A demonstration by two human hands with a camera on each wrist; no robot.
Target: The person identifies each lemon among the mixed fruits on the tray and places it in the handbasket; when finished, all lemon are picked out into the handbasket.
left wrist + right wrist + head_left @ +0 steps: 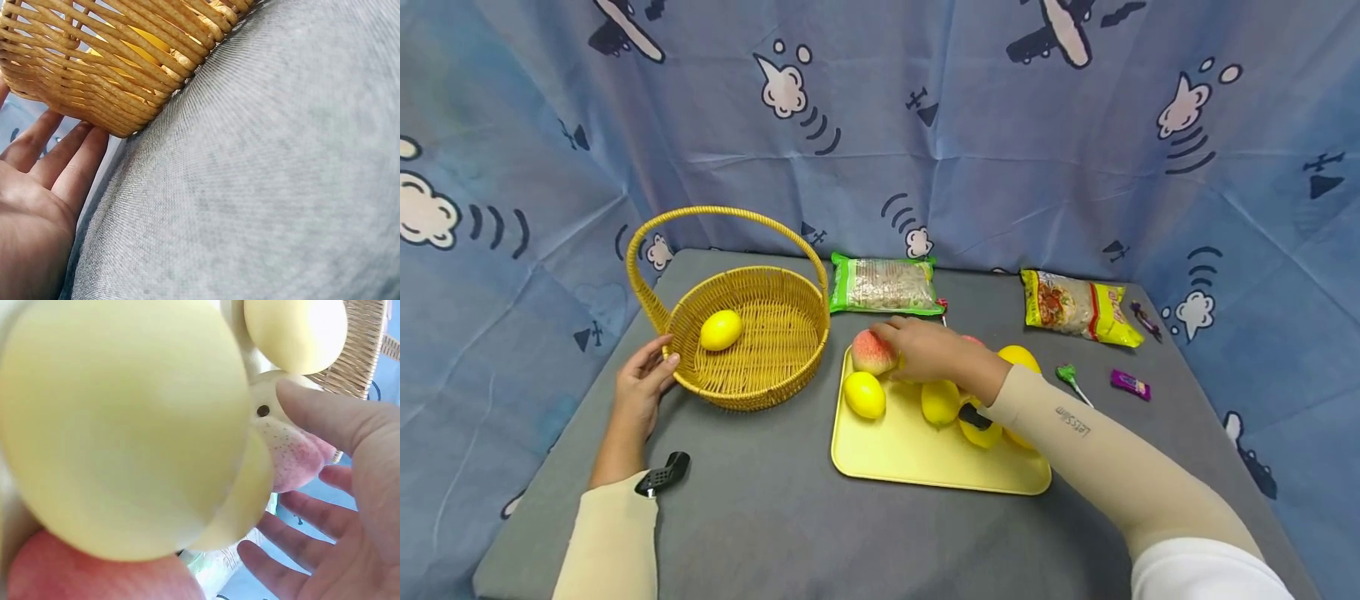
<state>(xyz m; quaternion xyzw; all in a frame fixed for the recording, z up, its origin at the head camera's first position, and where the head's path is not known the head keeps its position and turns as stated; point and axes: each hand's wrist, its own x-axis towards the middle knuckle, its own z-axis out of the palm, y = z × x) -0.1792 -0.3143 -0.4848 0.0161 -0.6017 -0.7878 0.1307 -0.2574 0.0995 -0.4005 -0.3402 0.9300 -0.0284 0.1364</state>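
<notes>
Yellow wicker makes up the basket (775, 335), where 1 lemon (721, 331) lies; the left hand (642, 383) rests outstretched fingers against its side. The right hand (925, 346) has thumb and fingers spread about a peach (872, 353) at the tray's (917, 458) far-left corner – whether they press it, I cannot tell.

The right arm (1093, 450) slants forward and leftward, the right hand (921, 346) loosely spread, the left hand (643, 385) with fingers (82, 165) outstretched.
</notes>
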